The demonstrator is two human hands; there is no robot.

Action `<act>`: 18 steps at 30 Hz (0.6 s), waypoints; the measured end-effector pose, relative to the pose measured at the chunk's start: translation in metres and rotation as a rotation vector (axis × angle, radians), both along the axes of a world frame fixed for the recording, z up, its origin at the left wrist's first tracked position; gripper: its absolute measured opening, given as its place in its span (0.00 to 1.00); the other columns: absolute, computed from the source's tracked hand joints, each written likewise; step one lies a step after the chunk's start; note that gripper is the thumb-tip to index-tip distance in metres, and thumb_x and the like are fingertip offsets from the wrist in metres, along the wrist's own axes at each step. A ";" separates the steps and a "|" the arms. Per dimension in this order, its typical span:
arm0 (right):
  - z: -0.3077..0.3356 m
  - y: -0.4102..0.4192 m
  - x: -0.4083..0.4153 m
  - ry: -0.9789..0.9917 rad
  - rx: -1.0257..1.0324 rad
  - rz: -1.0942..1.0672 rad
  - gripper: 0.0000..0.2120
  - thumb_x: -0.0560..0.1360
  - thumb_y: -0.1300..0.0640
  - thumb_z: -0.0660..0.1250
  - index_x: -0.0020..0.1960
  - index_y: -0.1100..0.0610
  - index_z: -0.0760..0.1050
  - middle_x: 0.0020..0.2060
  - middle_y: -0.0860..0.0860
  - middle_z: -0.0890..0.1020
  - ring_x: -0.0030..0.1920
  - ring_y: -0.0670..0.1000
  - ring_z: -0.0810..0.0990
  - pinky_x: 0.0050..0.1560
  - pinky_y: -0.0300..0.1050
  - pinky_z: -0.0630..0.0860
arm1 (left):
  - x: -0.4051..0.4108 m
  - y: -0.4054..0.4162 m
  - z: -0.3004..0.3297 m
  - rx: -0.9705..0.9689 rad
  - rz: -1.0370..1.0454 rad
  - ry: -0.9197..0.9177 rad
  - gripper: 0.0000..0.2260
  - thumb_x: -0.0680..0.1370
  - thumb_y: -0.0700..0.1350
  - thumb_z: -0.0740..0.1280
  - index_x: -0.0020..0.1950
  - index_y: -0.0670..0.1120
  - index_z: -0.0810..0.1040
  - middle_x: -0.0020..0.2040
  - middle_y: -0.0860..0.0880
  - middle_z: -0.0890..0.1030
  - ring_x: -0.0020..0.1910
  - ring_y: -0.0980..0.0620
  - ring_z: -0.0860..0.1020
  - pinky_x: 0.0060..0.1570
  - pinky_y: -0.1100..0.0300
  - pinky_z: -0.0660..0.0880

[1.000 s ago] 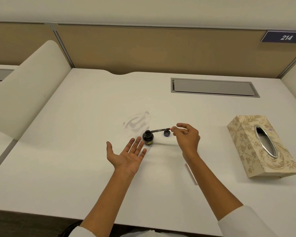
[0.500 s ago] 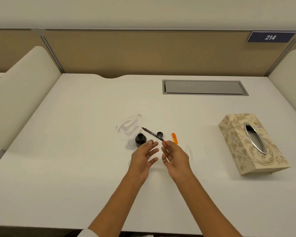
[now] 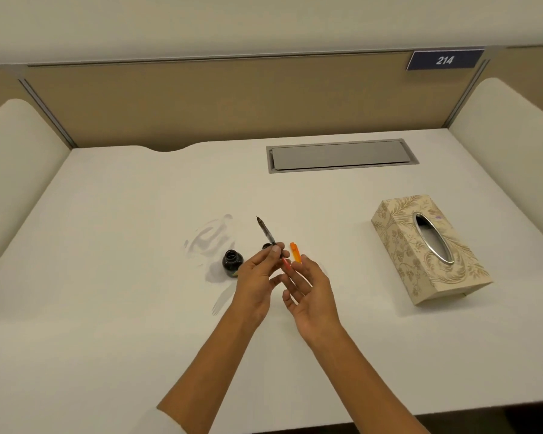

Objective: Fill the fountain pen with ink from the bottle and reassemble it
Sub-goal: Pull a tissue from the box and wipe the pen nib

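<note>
Orange plastic marks the loose pen part lying on the white desk, just right of the open ink bottle and past the fingertips of both hands. Between bottle and orange piece sits the small dark bottle cap.

Above and right of the bottle, the left hand pinches the pen's nib section with its ink converter between thumb and fingers, nib pointing up and away, clear of the bottle mouth. The right hand has its fingers spread and relaxed, gripping nothing; its fingertips lie close to the reddish rear end of the converter, though contact cannot be judged. Far right of the bottle stands a patterned tissue box.

By my reading, drawing the ink is over or nearly so, and reassembly is the step in hand. The next move calls for the free right hand to pick up the orange piece and fit it over the converter, keeping the wet nib off the desk.
</note>
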State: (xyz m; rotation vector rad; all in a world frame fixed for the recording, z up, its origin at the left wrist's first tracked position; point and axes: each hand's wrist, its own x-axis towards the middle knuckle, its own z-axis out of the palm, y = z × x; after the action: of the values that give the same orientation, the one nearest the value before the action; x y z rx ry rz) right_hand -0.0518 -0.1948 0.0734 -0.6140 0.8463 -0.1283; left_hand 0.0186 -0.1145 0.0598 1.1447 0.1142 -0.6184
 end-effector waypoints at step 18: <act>0.022 -0.118 -0.034 -0.115 -0.180 -0.104 0.21 0.77 0.40 0.63 0.51 0.57 0.80 0.42 0.52 0.86 0.41 0.49 0.81 0.43 0.45 0.73 | -0.021 -0.075 0.014 -0.134 -0.171 0.122 0.08 0.80 0.43 0.64 0.50 0.42 0.82 0.37 0.48 0.81 0.39 0.50 0.80 0.38 0.57 0.77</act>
State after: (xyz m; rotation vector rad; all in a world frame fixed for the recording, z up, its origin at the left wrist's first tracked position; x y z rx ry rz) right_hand -0.0857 -0.3131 0.0956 -0.7238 0.7601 -0.3340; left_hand -0.0026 -0.1892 0.0734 0.9929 0.0786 -0.8360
